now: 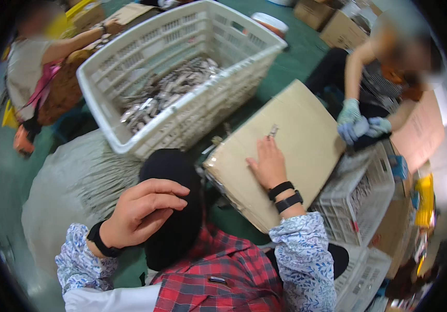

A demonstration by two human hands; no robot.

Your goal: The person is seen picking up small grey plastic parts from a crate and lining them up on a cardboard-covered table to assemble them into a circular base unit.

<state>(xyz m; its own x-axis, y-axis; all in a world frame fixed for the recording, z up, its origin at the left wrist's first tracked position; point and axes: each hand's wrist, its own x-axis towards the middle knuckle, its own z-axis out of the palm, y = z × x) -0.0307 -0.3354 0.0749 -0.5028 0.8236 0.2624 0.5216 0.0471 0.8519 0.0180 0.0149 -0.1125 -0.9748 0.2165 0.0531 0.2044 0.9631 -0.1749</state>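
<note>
My right hand (268, 162) lies on a flat tan cardboard sheet (306, 130), fingers stretched forward and thumb spread to the side. Its fingertips touch or nearly touch a small silvery piece (272, 130), whose exact kind is too small to make out. My left hand (143, 210) hovers over my black-clad knee (174, 177), fingers loosely bent and partly apart; nothing shows in it, though its palm is hidden. Ahead stands a large white plastic crate (171, 127) with many small silvery-grey pieces (169, 86) in its bottom.
A bulging whitish woven sack (72, 182) leans at the left. Right of the cardboard is a smaller white crate (337, 205). A co-worker with gloved hands (356, 125) sits at the right, another person (41, 67) at the far left. Cardboard boxes (345, 31) stand behind.
</note>
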